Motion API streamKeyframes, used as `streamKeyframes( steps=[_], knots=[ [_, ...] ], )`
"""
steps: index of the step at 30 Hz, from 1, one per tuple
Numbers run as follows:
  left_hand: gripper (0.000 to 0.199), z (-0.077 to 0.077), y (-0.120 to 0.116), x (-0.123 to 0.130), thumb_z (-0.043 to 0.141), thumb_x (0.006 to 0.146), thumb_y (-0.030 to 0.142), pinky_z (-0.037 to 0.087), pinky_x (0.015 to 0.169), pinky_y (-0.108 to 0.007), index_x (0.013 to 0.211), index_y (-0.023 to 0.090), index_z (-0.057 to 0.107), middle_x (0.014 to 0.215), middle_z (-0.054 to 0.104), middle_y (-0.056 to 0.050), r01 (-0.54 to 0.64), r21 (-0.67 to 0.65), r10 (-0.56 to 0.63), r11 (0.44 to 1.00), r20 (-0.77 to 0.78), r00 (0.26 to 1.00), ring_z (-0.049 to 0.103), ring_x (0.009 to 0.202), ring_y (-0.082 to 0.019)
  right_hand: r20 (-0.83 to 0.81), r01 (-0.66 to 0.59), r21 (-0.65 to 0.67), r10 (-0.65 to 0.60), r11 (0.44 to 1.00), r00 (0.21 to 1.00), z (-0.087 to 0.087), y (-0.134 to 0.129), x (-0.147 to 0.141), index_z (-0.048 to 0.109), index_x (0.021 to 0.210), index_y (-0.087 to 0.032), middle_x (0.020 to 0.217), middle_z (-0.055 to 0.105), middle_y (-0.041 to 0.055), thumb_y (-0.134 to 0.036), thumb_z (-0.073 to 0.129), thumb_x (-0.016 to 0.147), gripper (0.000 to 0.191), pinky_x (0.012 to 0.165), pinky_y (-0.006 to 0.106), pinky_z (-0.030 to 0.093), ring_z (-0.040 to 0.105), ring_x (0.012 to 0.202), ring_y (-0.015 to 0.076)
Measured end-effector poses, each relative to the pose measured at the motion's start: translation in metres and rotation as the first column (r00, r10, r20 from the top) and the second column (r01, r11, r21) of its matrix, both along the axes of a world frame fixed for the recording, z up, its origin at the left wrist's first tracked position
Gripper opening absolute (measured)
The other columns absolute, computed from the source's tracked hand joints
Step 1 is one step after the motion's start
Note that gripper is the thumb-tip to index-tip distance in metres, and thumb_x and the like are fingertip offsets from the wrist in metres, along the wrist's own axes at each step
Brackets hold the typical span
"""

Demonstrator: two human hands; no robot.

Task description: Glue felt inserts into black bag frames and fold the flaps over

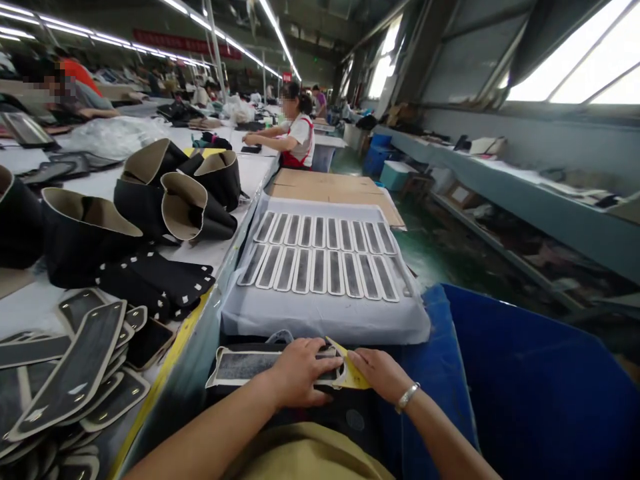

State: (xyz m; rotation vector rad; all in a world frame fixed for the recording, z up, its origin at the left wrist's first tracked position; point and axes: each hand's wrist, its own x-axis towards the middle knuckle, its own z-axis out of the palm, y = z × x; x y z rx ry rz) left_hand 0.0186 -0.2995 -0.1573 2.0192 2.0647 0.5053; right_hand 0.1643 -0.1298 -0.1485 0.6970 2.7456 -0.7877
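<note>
The right hand (pixel 383 373) has its grip closed on a yellow scraper (pixel 357 379), whose edge meets the right end of a pale-bordered dark panel (pixel 245 365). The left hand (pixel 303 372) is spread on that panel, pressing rather than clasping. The panel lies crosswise just in front of the person's body.

For this step, the left fingers should probably bear down close to the worked edge so the panel cannot creep, while the scraper stays low and follows the border with even pressure, clear of the fingertips.

Just beyond, two rows of pale-edged dark strips (pixel 319 270) lie on a white cloth (pixel 320 321), with cardboard (pixel 325 183) behind. The long desk (pixel 253 172) to the left carries loose pale-edged pieces (pixel 70 373) and black tan-lined tubes (pixel 85 237); a co-worker (pixel 303 137) is at its edge farther off. A blue bin (pixel 530 380) is at the right, and strip lights (pixel 280 37) run overhead.
</note>
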Motion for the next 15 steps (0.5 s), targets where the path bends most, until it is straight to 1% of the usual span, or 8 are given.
streamKeyframes(
  steps=[1,3,5,6,8,10,13,15],
  knots=[
    [0.071,-0.001,0.0,-0.001,0.068,0.061,0.053,0.039,0.092,-0.043,0.126,0.035,0.046,0.125,0.047,-0.011,0.001,0.0,-0.001,1.0,0.003,1.0,0.05,0.109,-0.029,0.006,-0.005,0.019,0.005,1.0,1.0,0.002,0.0,-0.001,0.056,0.069,-0.017,0.064,0.059,0.0033,-0.045,0.027,0.092,0.047,0.053,0.025,0.028,0.048,0.056,0.0122],
    [0.082,-0.003,-0.002,0.0,0.069,0.061,0.05,0.039,0.093,-0.042,0.133,0.03,0.036,0.126,0.047,-0.011,-0.001,0.009,0.001,1.0,0.014,1.0,0.049,0.109,-0.029,0.006,-0.012,0.061,0.012,0.998,1.0,0.005,-0.001,-0.004,0.058,0.071,-0.017,0.066,0.06,0.0035,-0.044,0.027,0.092,0.046,0.053,0.025,0.028,0.051,0.057,0.0124],
    [0.093,-0.006,-0.004,0.002,0.069,0.061,0.048,0.036,0.097,-0.042,0.139,0.02,0.025,0.129,0.046,-0.013,-0.03,0.028,0.03,0.999,0.012,0.999,0.046,0.114,-0.028,0.013,-0.01,0.093,0.009,0.996,1.0,0.009,-0.003,-0.008,0.06,0.075,-0.018,0.069,0.062,0.0038,-0.044,0.027,0.092,0.046,0.053,0.025,0.029,0.053,0.059,0.0129],
    [0.095,-0.007,-0.005,0.004,0.069,0.062,0.047,0.034,0.1,-0.042,0.139,0.015,0.023,0.131,0.045,-0.015,-0.062,0.034,0.062,0.997,0.001,0.998,0.044,0.117,-0.029,0.021,-0.009,0.107,0.007,0.994,1.0,0.011,-0.004,-0.009,0.061,0.076,-0.018,0.07,0.063,0.004,-0.043,0.027,0.093,0.045,0.054,0.025,0.03,0.055,0.06,0.0133],
    [0.091,-0.01,-0.005,0.009,0.067,0.064,0.049,0.029,0.104,-0.044,0.136,0.009,0.028,0.133,0.043,-0.019,-0.147,0.028,0.148,0.989,-0.039,0.988,0.04,0.121,-0.03,0.037,-0.014,0.14,0.009,0.99,0.999,0.014,-0.006,-0.013,0.061,0.078,-0.018,0.073,0.065,0.0047,-0.043,0.026,0.093,0.046,0.055,0.025,0.032,0.058,0.063,0.0147],
    [0.086,-0.01,-0.002,0.013,0.066,0.064,0.052,0.029,0.103,-0.045,0.131,0.006,0.036,0.13,0.046,-0.02,-0.217,-0.003,0.217,0.976,-0.075,0.973,0.042,0.119,-0.032,0.038,-0.03,0.182,0.024,0.983,0.999,0.015,-0.007,-0.016,0.061,0.08,-0.018,0.077,0.066,0.0054,-0.042,0.025,0.094,0.045,0.059,0.026,0.034,0.06,0.07,0.0165],
    [0.084,-0.007,0.005,0.016,0.067,0.061,0.051,0.033,0.098,-0.046,0.126,0.006,0.042,0.122,0.052,-0.02,-0.259,-0.036,0.255,0.965,-0.078,0.964,0.047,0.11,-0.032,0.021,-0.064,0.22,0.061,0.973,0.998,0.014,-0.007,-0.021,0.061,0.087,-0.018,0.084,0.066,0.0067,-0.037,0.026,0.094,0.04,0.069,0.027,0.038,0.061,0.08,0.0177],
    [0.08,-0.005,0.008,0.017,0.067,0.059,0.051,0.035,0.095,-0.045,0.123,0.008,0.045,0.118,0.054,-0.017,-0.274,-0.033,0.272,0.961,-0.055,0.961,0.049,0.106,-0.031,0.007,-0.073,0.225,0.074,0.972,0.997,0.013,-0.007,-0.026,0.061,0.09,-0.018,0.087,0.066,0.0072,-0.034,0.027,0.094,0.038,0.074,0.027,0.039,0.061,0.085,0.0175]
  ],
)
